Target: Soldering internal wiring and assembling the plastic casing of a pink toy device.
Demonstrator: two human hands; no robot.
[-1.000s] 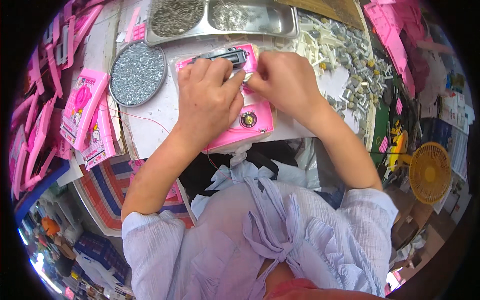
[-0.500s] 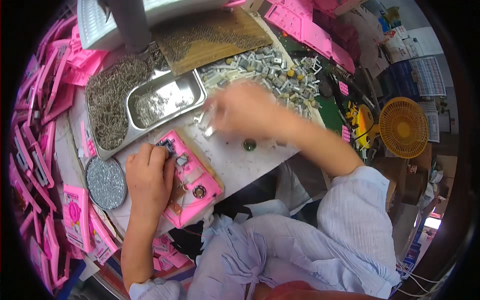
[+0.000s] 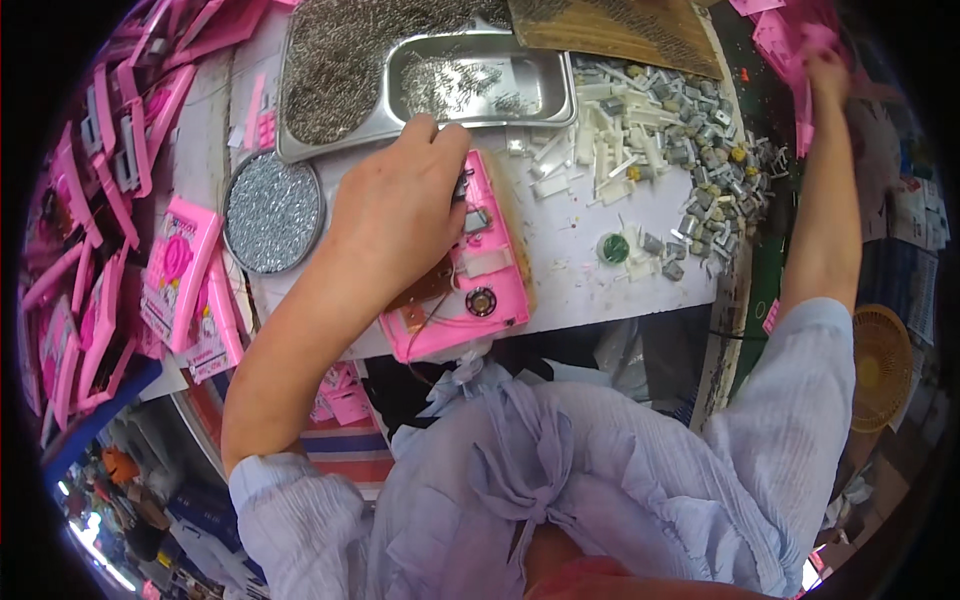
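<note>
A pink plastic casing (image 3: 500, 275) lies on the white worktop in front of me. Inside it are a small motor, a round dark part like a speaker, wires and a brown flat piece. My left hand (image 3: 405, 200) is closed over its upper left side, with the fingertips partly hidden. Far out at the upper right, my right hand (image 3: 827, 72) is among pink plastic panels (image 3: 780, 45). Blur and the pink plastic around it hide its fingers, so whether it grips a panel cannot be told.
Beyond the casing sits a metal tray (image 3: 350, 75) of small screws, a board (image 3: 620, 30) lying over its right end. A round dish of silvery bits (image 3: 273, 215) stands left. Small motors and white plastic parts (image 3: 690, 150) are heaped right. Pink panels (image 3: 110, 200) crowd the far left.
My right hand has swung from beside the white parts out to the pink panels at the upper right. My left hand stays on the casing. The whole view has shifted.
</note>
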